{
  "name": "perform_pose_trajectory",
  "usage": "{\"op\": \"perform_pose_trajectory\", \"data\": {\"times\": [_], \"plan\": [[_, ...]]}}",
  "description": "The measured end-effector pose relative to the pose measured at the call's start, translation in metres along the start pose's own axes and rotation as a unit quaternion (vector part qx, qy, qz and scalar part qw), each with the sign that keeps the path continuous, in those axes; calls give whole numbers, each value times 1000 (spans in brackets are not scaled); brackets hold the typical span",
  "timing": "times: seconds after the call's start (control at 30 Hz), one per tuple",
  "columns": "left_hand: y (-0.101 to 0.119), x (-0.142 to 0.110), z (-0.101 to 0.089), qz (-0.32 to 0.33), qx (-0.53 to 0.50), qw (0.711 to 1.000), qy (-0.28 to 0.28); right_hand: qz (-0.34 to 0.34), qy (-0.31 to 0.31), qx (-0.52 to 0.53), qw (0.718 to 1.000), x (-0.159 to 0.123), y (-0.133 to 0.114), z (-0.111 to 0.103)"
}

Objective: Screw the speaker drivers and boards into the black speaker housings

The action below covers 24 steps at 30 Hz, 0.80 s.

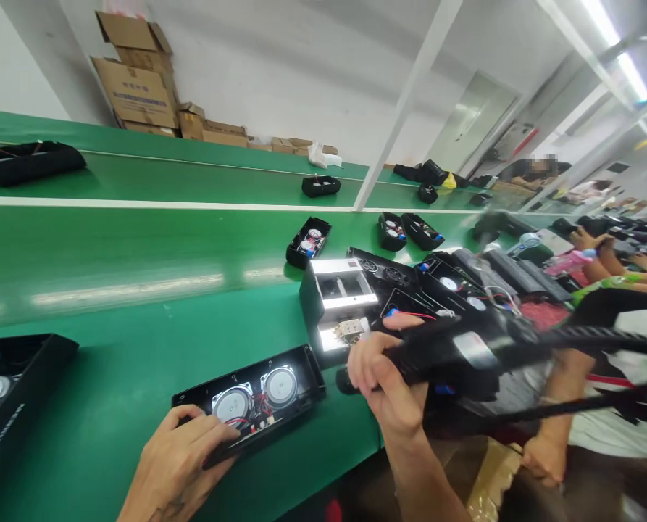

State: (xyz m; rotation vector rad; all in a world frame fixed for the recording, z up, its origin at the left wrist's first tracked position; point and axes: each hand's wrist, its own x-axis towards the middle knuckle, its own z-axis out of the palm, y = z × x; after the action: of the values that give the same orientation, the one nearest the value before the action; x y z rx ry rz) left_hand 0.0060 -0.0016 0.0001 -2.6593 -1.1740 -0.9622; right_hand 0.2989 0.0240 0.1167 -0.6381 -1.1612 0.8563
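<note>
My left hand [179,460] is closed around the near left end of an open black speaker housing [304,373], which lies slantwise on the green bench. Two round speaker drivers [278,386] with red wires sit inside it. My right hand [391,384] is wrapped around a black electric screwdriver [437,355], held nearly level, with its short dark end pointing left, close to the housing's right end. The tool is partly blurred. Just behind stands a black and silver box [312,293] with a windowed top and a brass-coloured part in front, looking like a screw feeder.
Another open speaker housing [40,370] lies at left. More housings [308,243] stand along the green conveyor belt [138,246] and crowd the bench to the right. A seated co-worker's arm [551,435] is close on my right. A white post [404,109] rises behind.
</note>
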Motion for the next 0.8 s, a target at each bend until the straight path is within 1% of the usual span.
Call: {"op": "perform_pose_trajectory", "data": {"times": [0.07, 0.13, 0.23, 0.33, 0.47, 0.57, 0.8], "plan": [[5, 2, -1, -2, -3, 1000, -3, -8, -10, 27, 1000, -13, 1, 15], [7, 3, -2, -8, -6, 1000, -6, 3, -30, 42, 999, -23, 9, 26], [8, 4, -4, -9, -19, 1000, -3, 21, -48, 49, 997, -31, 22, 34], [8, 6, -4, -8, -30, 1000, 5, 30, -51, 46, 997, -33, 29, 35], [9, 8, -3, -16, -28, 999, -3, 45, -54, 50, 996, -35, 31, 35], [9, 9, -4, -16, -26, 1000, 2, 50, -56, 51, 996, -38, 32, 36], [13, 8, -6, -8, -35, 999, 0, 29, -82, 8, 996, -45, 38, 39]]}}
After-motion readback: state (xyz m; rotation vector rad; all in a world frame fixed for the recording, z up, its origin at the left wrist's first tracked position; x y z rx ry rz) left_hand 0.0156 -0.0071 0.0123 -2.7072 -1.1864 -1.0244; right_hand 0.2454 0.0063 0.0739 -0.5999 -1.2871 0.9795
